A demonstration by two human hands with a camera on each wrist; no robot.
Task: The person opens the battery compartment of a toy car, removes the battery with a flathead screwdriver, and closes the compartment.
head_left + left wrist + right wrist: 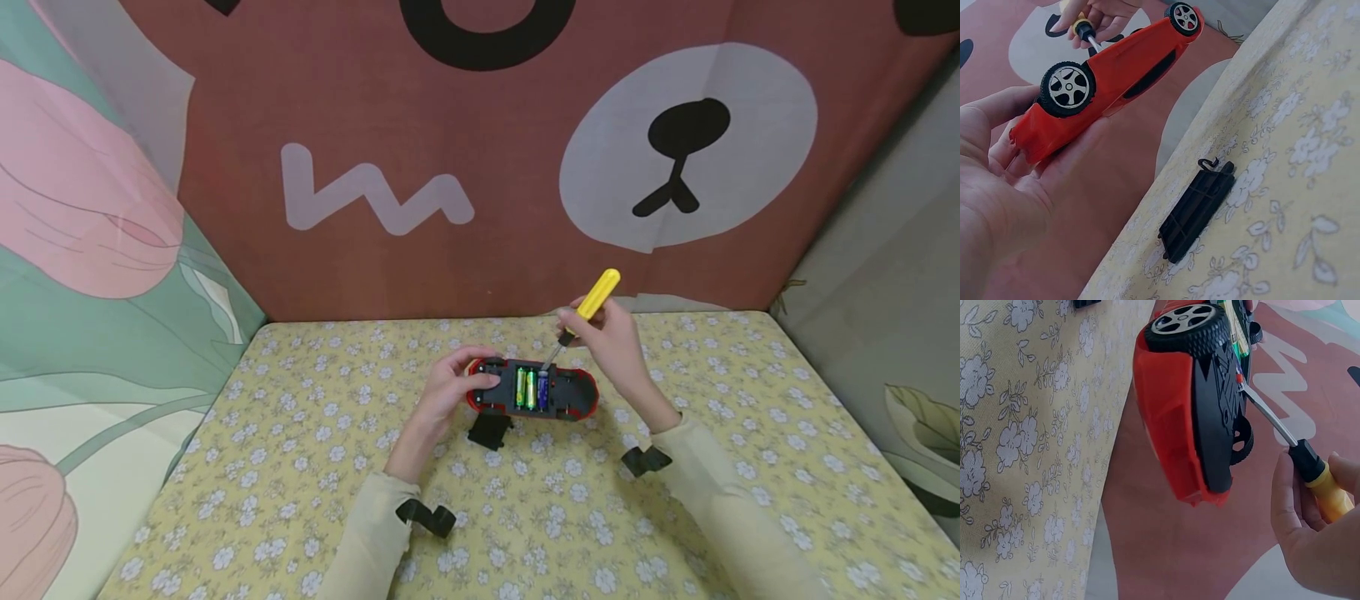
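Observation:
A red toy car (1107,78) is turned underside up, its black base (570,392) facing the head camera. My left hand (448,382) grips one end of it, thumb across the base. In the open compartment lie green batteries (526,389) and a blue battery (543,392) side by side. My right hand (611,343) holds a screwdriver by its yellow handle (600,293). The screwdriver's metal shaft (1269,415) slants down, its tip right at the compartment's edge by the blue battery. A black battery cover (1197,212) lies on the table below the car.
The table has a yellow flowered cloth (300,467). Behind it hangs a brown fabric backdrop (517,233) with a cartoon face, and printed fabric (112,250) hangs at the left. Black straps (426,518) are on both sleeves.

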